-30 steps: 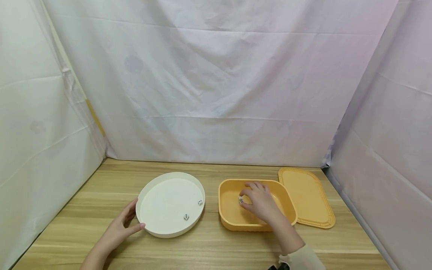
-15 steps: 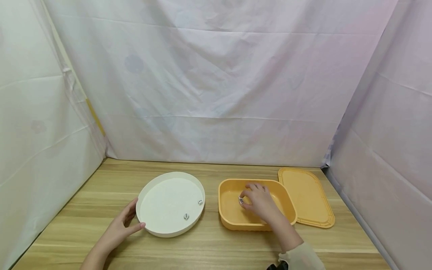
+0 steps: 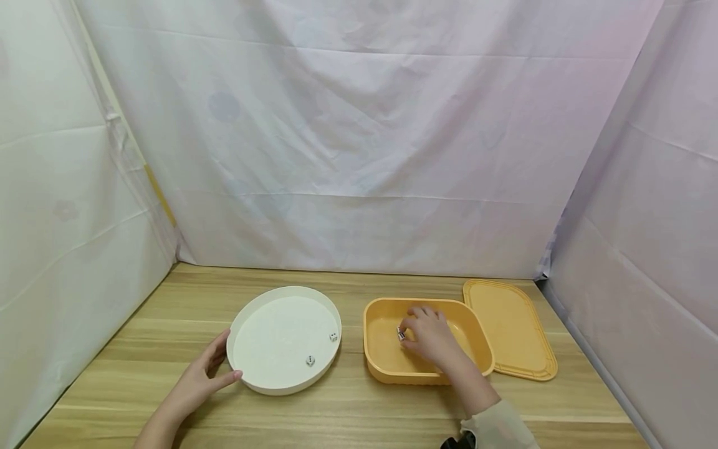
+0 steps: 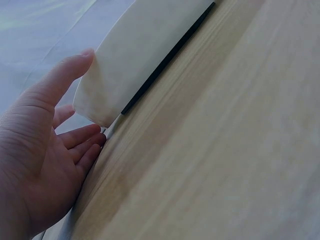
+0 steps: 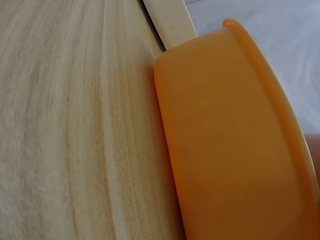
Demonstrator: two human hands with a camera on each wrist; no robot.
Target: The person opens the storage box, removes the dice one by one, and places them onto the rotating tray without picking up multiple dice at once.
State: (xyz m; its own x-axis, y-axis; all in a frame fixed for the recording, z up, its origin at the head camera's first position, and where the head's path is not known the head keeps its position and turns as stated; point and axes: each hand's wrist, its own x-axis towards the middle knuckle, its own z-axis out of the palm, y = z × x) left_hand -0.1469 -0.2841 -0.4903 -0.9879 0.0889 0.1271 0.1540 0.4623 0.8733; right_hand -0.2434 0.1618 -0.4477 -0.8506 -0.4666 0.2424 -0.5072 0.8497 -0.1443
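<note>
My left hand (image 3: 193, 383) rests against the outer wall of a round white tray (image 3: 263, 312), thumb and fingers spread along its side. In the left wrist view, the thumb touches the tray's wall (image 4: 135, 55) and the other fingers lie near its lower edge. Two white dice lie in the tray: a front die (image 3: 310, 360) and one die (image 3: 333, 337) near the right wall. My right hand (image 3: 432, 337) is inside a yellow rectangular box (image 3: 378, 374), pinching a die (image 3: 401, 334) between thumb and fingertips. Whether more than one die is there, I cannot tell.
A yellow lid (image 3: 510, 330) lies flat on the wooden table (image 3: 314, 424), right of the box and partly behind it. White cloth (image 3: 359, 137) hangs at the back and both sides. The box's wall (image 5: 230, 130) hides most of the right hand in the right wrist view.
The die at the right fingertips has turned slightly, so its visible faces differ. Both hands, the tray, the box and the lid stay nearly where they were.
</note>
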